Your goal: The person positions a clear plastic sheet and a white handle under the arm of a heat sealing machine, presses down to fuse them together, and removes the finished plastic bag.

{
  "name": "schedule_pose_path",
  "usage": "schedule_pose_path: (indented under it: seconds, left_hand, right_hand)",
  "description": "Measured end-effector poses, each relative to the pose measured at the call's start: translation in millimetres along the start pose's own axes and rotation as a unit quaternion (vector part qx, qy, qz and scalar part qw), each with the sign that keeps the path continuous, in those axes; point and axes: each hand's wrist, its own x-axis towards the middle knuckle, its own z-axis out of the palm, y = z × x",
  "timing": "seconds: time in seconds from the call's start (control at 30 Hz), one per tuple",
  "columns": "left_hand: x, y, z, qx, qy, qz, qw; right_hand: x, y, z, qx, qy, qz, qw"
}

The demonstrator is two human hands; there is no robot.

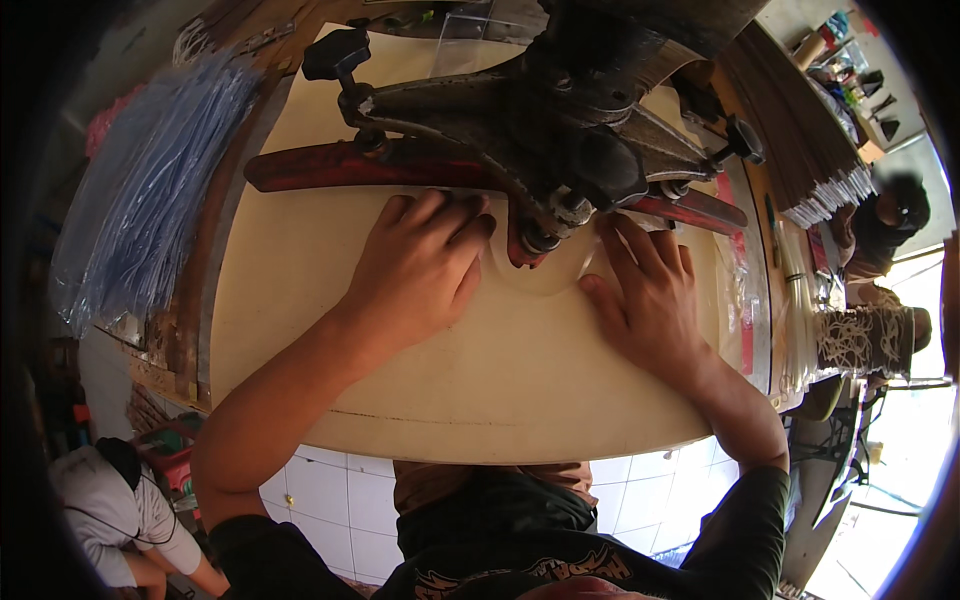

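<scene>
A dark metal press head (560, 130) with black knobs and a long red bar (330, 167) stands over a cream work board (400, 400). Between my hands a clear, thin plastic piece (540, 280) lies on the board, partly hidden under the press. My left hand (430, 255) rests palm down at the left edge of this piece, its bent fingers reaching to the red bar. On the other side my right hand (650, 285) lies with its fingers spread and its thumb apart, touching or close to the plastic's right edge. Neither hand visibly grips anything.
At the left lies a thick stack of bluish clear plastic sleeves (150, 190). Brown strips with pale ends (800, 150) and clear tubing (795, 300) lie on the right. A co-worker (130, 510) bends at the lower left; another person (885, 225) is at the far right.
</scene>
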Motion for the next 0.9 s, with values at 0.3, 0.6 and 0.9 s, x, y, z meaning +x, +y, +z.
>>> schedule_pose_path:
  seconds: [0.3, 0.6, 0.9]
  left_hand:
    - [0.9, 0.9, -2.7, 0.002, -0.015, 0.003, 1.0]
    - [4.0, 2.6, -2.8, 0.001, -0.025, 0.002, 1.0]
    - [5.2, 3.1, -3.3, -0.022, -0.033, 0.0, 0.999]
  right_hand:
    - [0.1, -0.6, 0.0, 0.004, -0.005, 0.002, 1.0]
    - [-2.1, 2.0, -0.3, -0.004, -0.001, -0.005, 1.0]
    - [-1.4, 2.5, 1.0, 0.0, 0.011, -0.01, 1.0]
